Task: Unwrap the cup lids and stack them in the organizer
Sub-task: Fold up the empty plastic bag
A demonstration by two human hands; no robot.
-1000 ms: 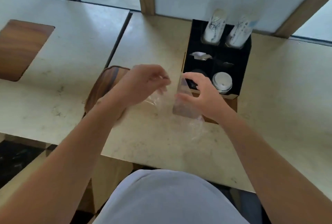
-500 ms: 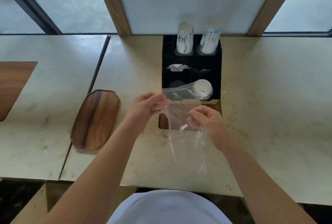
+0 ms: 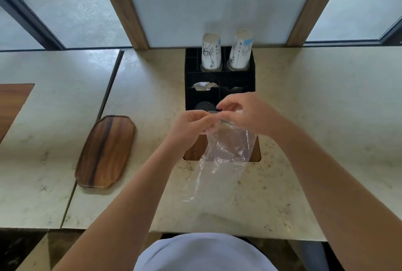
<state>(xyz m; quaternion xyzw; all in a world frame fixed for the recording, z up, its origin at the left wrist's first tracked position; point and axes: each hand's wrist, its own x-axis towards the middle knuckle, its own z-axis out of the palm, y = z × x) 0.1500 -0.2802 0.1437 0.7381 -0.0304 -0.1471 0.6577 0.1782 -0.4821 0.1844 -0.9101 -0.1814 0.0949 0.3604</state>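
Right now I'm holding a clear plastic wrapper (image 3: 226, 151) up over the bench (image 3: 315, 118), both hands meeting at its top edge. It's thin, crinkly, see-through film, hanging down in a loose, wrinkled tube w/ a narrow tail trailing toward me. My left hand (image 3: 191, 127) is curling its fingers round the wrapper's upper left edge, thumb side up. My right hand (image 3: 245, 112) is coming in from the right, palm down, fingers bent & pinching the same top edge just beside the left; the fingertips of the 2 hands are nearly touching. Both forearms are reaching forward from the bottom of the view, angling inward.

Behind my hands is sitting the organizer (image 3: 219, 79), a black box divided into square compartments, set against the back panel. In its near-left compartment a dark round lid (image 3: 204, 105) is lying flat; the near-right compartment is hidden by my right hand, so I can't tell what's in it. 2 tall stacks of white printed paper cups (image 3: 211, 53) are standing upside down in the back 2 compartments, side by side. A crumpled white scrap (image 3: 203, 86) is lying in a middle-left compartment.

The bench is pale, mottled, stone-look & smooth, w/ a seam running down the left. A wooden tray (image 3: 106, 151), oblong w/ clipped corners & streaky dark grain, is lying well left of my hands. A brown wood-lined cutout (image 3: 193, 151) in the bench is showing under the wrapper.
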